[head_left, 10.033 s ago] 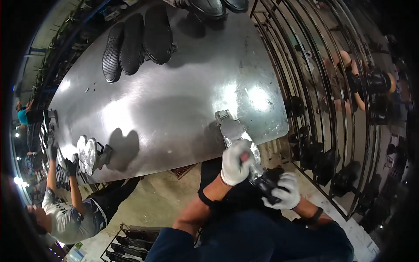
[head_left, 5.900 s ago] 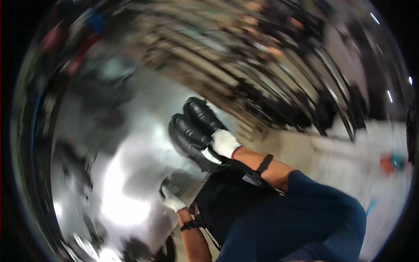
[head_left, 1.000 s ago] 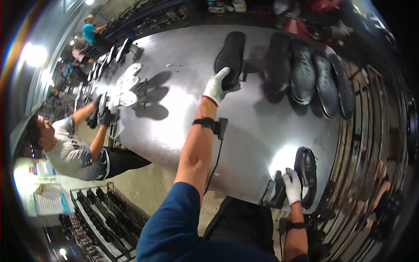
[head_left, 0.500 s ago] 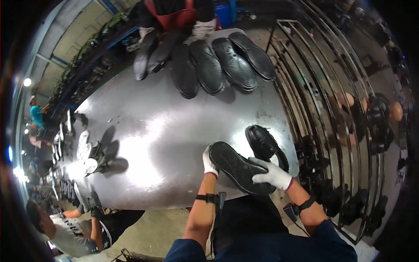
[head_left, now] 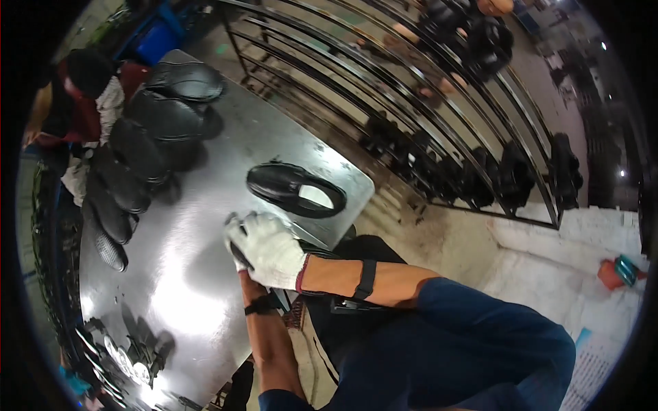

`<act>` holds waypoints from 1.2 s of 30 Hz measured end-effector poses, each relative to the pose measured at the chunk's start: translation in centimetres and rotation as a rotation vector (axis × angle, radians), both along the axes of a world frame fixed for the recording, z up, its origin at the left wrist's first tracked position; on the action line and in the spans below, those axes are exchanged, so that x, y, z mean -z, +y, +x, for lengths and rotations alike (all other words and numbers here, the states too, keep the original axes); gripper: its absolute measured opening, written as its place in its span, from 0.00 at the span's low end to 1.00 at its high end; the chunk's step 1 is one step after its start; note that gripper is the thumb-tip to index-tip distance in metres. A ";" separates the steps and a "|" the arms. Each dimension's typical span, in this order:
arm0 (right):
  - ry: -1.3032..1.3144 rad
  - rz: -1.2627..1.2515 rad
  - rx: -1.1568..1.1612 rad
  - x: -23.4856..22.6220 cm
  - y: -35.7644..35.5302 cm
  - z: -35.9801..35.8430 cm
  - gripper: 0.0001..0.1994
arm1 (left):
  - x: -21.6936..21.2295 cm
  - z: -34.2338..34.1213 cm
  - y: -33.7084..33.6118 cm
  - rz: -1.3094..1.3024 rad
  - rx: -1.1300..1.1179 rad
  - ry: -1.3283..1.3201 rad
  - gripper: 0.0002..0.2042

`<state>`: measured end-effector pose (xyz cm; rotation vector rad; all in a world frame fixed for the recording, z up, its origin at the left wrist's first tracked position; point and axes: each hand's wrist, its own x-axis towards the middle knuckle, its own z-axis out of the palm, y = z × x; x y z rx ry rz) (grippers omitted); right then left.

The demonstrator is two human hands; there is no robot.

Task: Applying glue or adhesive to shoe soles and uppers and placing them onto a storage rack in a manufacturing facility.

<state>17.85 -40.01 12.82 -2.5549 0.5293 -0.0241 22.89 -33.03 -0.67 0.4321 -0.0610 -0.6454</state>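
My right hand [head_left: 269, 252], in a white knit glove, is closed over a black shoe [head_left: 317, 251] near the table's edge. Most of that shoe is hidden behind the glove and forearm. My left hand [head_left: 234, 246], also gloved, grips its other end, with the fingers partly covered by my right hand. Just beyond my hands, a black slip-on style shoe [head_left: 296, 190] lies upright on the metal table [head_left: 199, 240], its opening showing a white insole.
Several black shoes [head_left: 140, 147] lie soles up along the table's far left side, beside a co-worker's gloved hands [head_left: 110, 106]. A metal rack [head_left: 384, 113] holding black shoes stands to the right. Small metal-looking pieces [head_left: 130, 359] sit at the lower left.
My view has swung to the right. The held shoe's sole no longer faces me, and my right hand has moved across it close to my left.
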 end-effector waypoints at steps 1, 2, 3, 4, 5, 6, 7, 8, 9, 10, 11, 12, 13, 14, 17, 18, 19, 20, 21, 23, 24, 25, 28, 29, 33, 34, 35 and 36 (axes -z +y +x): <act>-0.103 0.063 0.014 -0.1 0.6 -1.4 0.38 | -0.3 1.3 2.1 0.437 0.010 -0.107 0.19; -0.221 0.135 -0.007 -0.5 1.4 -2.6 0.40 | -0.9 3.5 4.9 0.881 -0.016 -0.221 0.19; -0.286 0.133 -0.118 -0.2 1.1 -5.9 0.41 | -3.8 1.9 4.9 0.929 -0.074 -0.281 0.18; -0.453 0.193 -0.159 0.5 0.9 -10.1 0.41 | -6.5 -1.0 3.9 0.968 -0.130 -0.344 0.18; -0.502 0.173 -0.280 0.7 0.6 -14.0 0.39 | -5.9 -3.2 4.5 0.880 -0.254 -0.681 0.17; -0.481 0.271 -0.357 1.5 -0.6 -17.9 0.38 | -9.2 -7.2 4.0 1.053 -0.258 -0.521 0.16; -0.486 0.342 -0.403 1.7 -2.1 -20.9 0.35 | -7.3 -8.9 5.6 0.971 -0.341 -0.877 0.16; -0.539 0.324 -0.428 2.2 -3.6 -23.3 0.32 | -6.7 -10.1 5.2 0.814 -0.425 -0.945 0.17; -0.616 0.264 -0.387 1.4 -5.0 -24.2 0.27 | -6.9 -10.5 4.9 0.874 -0.399 -0.774 0.18; -0.629 0.264 -0.371 0.3 -6.1 -23.8 0.23 | -7.1 -10.4 4.4 0.922 -0.375 -0.590 0.20; -0.664 0.165 -0.390 -1.7 -7.3 -22.0 0.19 | -6.8 -7.8 4.6 1.036 -0.347 -0.484 0.23; -0.704 0.102 -0.402 -2.7 -8.0 -20.0 0.23 | -6.0 -4.1 4.6 1.145 -0.323 -0.380 0.26; -0.864 0.127 -0.309 -2.7 -8.6 -17.9 0.26 | -6.4 -1.1 3.1 1.066 -0.296 -0.204 0.28; -1.016 0.153 -0.206 -2.6 -8.2 -15.7 0.31 | -7.1 1.5 2.0 0.974 -0.268 -0.031 0.31; -1.025 0.331 0.428 -0.8 -4.5 -11.2 0.41 | -1.0 4.4 0.7 0.840 -0.260 0.148 0.29; -0.780 0.323 0.509 1.2 -4.4 -11.6 0.42 | 0.8 4.9 0.0 0.961 -0.227 0.103 0.23; -0.629 0.409 0.468 2.5 -3.8 -10.4 0.42 | 5.2 5.6 2.2 1.115 -0.294 -0.148 0.20; -0.471 0.499 0.419 3.9 -2.8 -9.1 0.43 | 8.7 5.9 5.6 1.280 -0.352 -0.401 0.19; -0.373 0.470 0.294 5.4 -4.3 -10.3 0.44 | 8.5 4.6 3.6 1.235 -0.219 -0.291 0.18; -0.123 0.540 0.023 7.4 -5.8 -10.6 0.45 | 7.9 2.7 5.9 1.143 -0.071 -0.197 0.18; 0.206 0.762 0.056 6.7 -7.3 -10.9 0.44 | 5.7 0.8 5.3 1.169 -0.219 -0.498 0.21; 0.072 0.543 -0.027 8.1 -9.4 -11.6 0.41 | 3.5 -1.8 5.1 1.161 -0.225 -0.494 0.21; 0.068 0.670 0.169 9.2 -12.3 -8.4 0.33 | -1.2 -9.8 6.1 0.722 -0.075 0.112 0.34; 0.104 0.569 0.150 9.8 -12.1 -6.0 0.33 | -1.6 -12.3 5.7 0.619 0.030 0.198 0.35; 0.185 0.117 0.269 12.0 -8.2 2.1 0.31 | -1.4 -6.1 4.9 0.300 0.071 0.290 0.25; 0.170 0.121 0.269 12.5 -7.6 3.5 0.31 | 0.1 -4.9 5.6 0.305 -0.045 0.407 0.23; 0.174 0.125 0.311 12.8 -8.2 3.6 0.29 | -0.9 -4.1 5.4 0.305 -0.129 0.545 0.21; 0.178 0.130 0.355 13.1 -8.6 3.6 0.28 | -2.0 -3.3 6.8 0.166 -0.210 0.672 0.19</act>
